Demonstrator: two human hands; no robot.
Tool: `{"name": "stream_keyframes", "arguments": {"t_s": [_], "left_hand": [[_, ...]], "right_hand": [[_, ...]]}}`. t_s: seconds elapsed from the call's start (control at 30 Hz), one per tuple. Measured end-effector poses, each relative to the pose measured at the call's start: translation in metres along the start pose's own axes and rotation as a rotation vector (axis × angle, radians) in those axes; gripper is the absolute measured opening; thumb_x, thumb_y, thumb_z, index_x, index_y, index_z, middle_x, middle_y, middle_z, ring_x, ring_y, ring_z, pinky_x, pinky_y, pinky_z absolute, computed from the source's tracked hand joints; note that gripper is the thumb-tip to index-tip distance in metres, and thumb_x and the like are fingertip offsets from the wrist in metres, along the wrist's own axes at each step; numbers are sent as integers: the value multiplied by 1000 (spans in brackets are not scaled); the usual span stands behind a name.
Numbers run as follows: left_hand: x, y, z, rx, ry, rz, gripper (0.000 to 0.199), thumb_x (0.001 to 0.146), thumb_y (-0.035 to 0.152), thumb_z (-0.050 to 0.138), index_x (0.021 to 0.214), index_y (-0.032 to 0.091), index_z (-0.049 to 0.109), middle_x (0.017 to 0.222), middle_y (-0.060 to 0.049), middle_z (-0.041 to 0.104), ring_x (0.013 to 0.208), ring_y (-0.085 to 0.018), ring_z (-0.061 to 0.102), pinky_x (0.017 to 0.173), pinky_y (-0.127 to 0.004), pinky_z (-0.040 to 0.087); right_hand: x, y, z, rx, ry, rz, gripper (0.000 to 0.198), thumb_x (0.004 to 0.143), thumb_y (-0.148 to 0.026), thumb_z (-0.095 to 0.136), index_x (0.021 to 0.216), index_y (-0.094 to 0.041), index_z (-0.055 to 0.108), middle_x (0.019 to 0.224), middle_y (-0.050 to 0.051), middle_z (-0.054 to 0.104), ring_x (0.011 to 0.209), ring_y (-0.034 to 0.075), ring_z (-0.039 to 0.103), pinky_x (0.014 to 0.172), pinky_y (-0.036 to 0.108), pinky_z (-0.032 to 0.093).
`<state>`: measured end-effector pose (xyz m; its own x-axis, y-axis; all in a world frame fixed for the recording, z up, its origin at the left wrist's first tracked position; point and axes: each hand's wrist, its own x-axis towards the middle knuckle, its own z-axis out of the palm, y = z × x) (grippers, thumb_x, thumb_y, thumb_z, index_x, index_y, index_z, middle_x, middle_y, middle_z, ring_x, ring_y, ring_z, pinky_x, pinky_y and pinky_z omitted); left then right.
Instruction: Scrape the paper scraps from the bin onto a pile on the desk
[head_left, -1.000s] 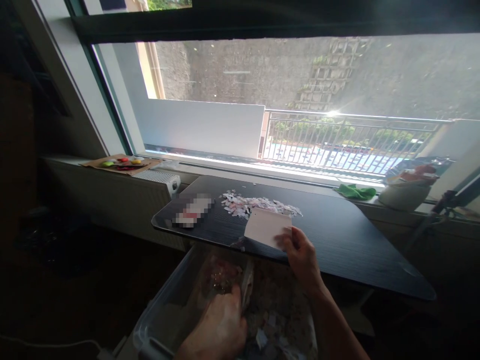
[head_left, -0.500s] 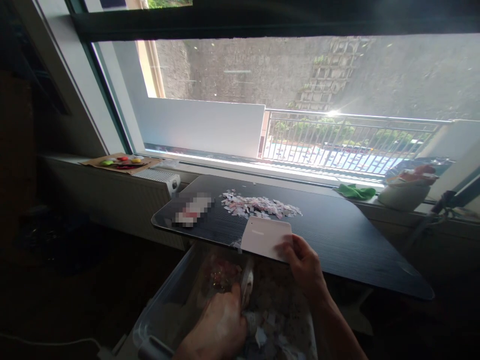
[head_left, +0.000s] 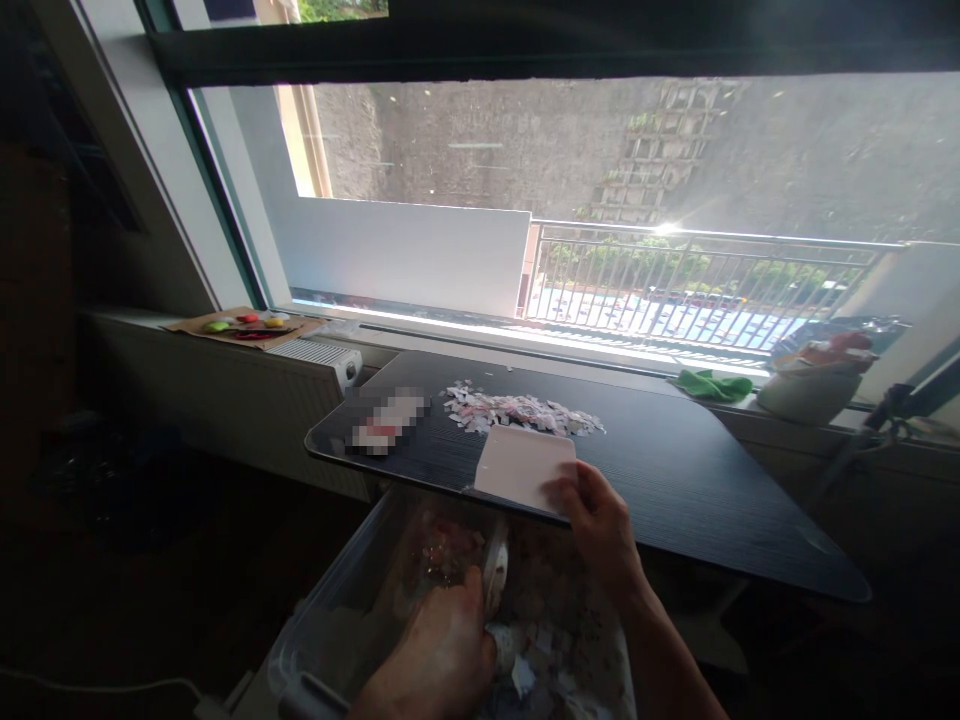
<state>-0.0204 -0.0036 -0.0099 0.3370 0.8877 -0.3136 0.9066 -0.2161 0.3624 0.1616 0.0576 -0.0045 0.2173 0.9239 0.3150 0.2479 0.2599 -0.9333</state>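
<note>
So the right hand [head_left: 600, 512] had its thumb and fingers pinching the right-hand end of a white card [head_left: 525, 465], which stretched leftward from those fingertips over the near edge of the dark table [head_left: 720, 480]. The pile of paper scraps [head_left: 525, 410] sat ahead and to the left of the fingers, just past the card, its long axis running left to right. Couldn't tell if card and pile touched. Right hand was clearly nearer. Left hand [head_left: 439, 645] was lower down by the clear bin [head_left: 289, 650], fingers curled mostly out of sight, so no idea what they gripped, if anything.
</note>
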Motion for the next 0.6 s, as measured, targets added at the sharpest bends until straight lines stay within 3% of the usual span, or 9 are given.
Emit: {"name": "stream_keyframes", "arguments": {"t_s": [0.23,0.4,0.53,0.6], "left_hand": [[-2,2,-3,15,-19,-12,48,67,18,37,114,12,42,93,-11,62,87,-23,57,72,-30,42],[-2,4,-3,52,-70,-57,52,69,18,36,120,9,38,96,-12,60,90,-25,55,77,-34,41],[0,2,1,109,-69,-41,55,72,19,36,125,5,33,99,-16,58,94,-28,53,81,-39,40],[1,2,1,115,-85,-48,53,71,18,37,123,5,35,97,-15,59,93,-28,54,79,-39,40]], "right_hand": [[-3,-5,0,25,-98,16,30,74,-37,52,97,-18,53,83,5,66,74,17,62,67,29,50],[11,0,-24,52,146,33,32,72,-38,53,95,-16,53,74,4,65,65,16,61,57,28,50],[41,12,-50,106,343,71,42,65,-33,59,103,-18,50,85,3,63,67,15,59,48,23,47],[56,18,-55,96,364,47,46,63,-33,60,105,-19,49,85,3,62,67,14,58,49,23,47]]}}
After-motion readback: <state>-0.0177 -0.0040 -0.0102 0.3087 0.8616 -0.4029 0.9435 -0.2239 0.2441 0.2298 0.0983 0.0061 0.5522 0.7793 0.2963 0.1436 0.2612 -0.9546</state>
